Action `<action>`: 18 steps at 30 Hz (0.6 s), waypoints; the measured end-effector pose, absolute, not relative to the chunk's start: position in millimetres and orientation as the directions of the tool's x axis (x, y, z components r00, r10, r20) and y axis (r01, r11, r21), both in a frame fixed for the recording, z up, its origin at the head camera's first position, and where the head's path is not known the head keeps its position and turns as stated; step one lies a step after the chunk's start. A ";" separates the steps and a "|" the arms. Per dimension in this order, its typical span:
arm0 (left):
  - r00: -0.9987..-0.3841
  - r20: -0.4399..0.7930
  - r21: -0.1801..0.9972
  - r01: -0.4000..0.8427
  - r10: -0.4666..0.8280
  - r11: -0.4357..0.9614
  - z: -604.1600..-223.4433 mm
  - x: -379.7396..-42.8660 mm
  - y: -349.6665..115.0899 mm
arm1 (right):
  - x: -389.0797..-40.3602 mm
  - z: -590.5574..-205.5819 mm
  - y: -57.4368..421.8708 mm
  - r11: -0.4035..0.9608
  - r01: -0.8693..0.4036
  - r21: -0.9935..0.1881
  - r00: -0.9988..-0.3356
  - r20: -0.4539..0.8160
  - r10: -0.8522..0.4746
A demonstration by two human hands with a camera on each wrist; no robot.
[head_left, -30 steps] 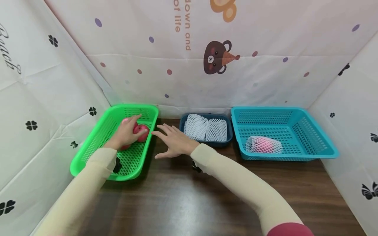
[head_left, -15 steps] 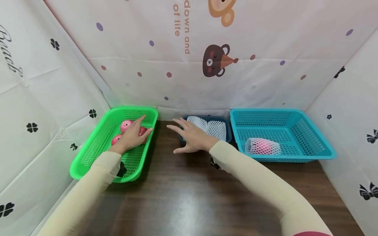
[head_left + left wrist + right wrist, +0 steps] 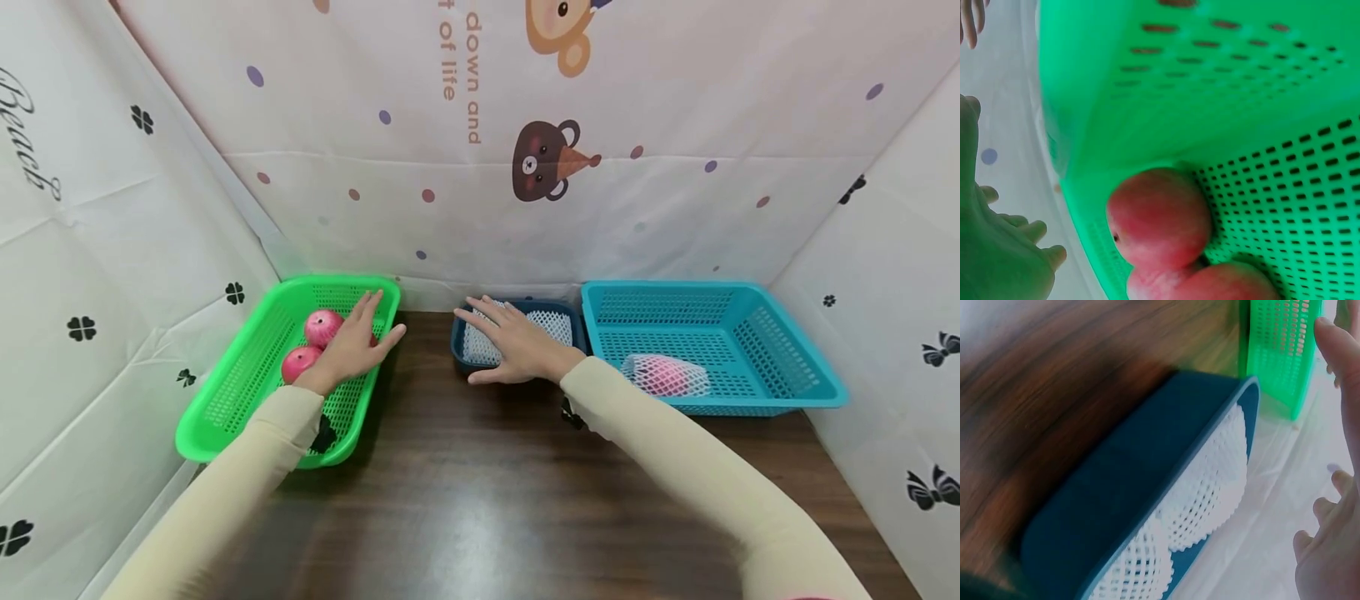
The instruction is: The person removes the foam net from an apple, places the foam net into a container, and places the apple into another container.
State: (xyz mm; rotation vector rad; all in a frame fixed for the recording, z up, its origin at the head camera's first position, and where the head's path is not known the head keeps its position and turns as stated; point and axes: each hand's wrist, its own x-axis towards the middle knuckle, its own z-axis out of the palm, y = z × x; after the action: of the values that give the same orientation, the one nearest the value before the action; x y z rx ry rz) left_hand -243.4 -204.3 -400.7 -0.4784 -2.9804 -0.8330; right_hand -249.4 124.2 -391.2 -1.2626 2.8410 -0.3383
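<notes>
The cursive word "Beach" (image 3: pixel 22 133) marks the wall cloth (image 3: pixel 82 258) at upper left, above a green basket (image 3: pixel 197 446) where red-pink fruits (image 3: pixel 323 327) sit near my left hand (image 3: pixel 350 348), fingers spread wide, holding nothing. The words "down and" (image 3: pixel 472 79) and "of life" run sideways at top centre; below, my right hand (image 3: pixel 525 343), also wide, hovers over white foam sleeves (image 3: pixel 477 343) in a navy tray (image 3: pixel 457 354). At right, a blue basket (image 3: pixel 787 367) holds one net-wrapped fruit (image 3: pixel 666 375).

Your left hand (image 3: pixel 351 352) was over pink fruit (image 3: pixel 322 327) in the green basket (image 3: pixel 227 392), your right hand (image 3: pixel 521 343) over white nets (image 3: pixel 553 325).
</notes>
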 end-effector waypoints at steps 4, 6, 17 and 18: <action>-0.957 0.090 0.508 0.283 0.276 0.813 -396.8 -242.3 -195.3 | -251.4 -387.3 135.7 0.665 -0.724 -0.185 -0.685 0.075 -0.725; -0.957 0.087 0.510 0.280 0.275 0.814 -394.8 -241.9 -190.1 | -253.0 -385.8 141.7 0.669 -0.722 -0.177 -0.688 0.086 -0.720; -0.953 0.084 0.494 0.295 0.293 0.818 -390.9 -242.3 -164.8 | -256.7 -382.3 171.5 0.707 -0.695 -0.130 -0.719 0.103 -0.688; -0.952 0.086 0.489 0.297 0.293 0.820 -390.3 -242.9 -162.7 | -256.6 -382.2 174.3 0.709 -0.693 -0.128 -0.721 0.106 -0.685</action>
State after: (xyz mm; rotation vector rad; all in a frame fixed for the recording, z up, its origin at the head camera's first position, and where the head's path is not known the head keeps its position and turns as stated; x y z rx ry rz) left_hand -242.9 -162.7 -390.3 -0.4849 -2.9910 -0.8044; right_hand -256.6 174.3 -382.2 -1.1907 2.9510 -0.2547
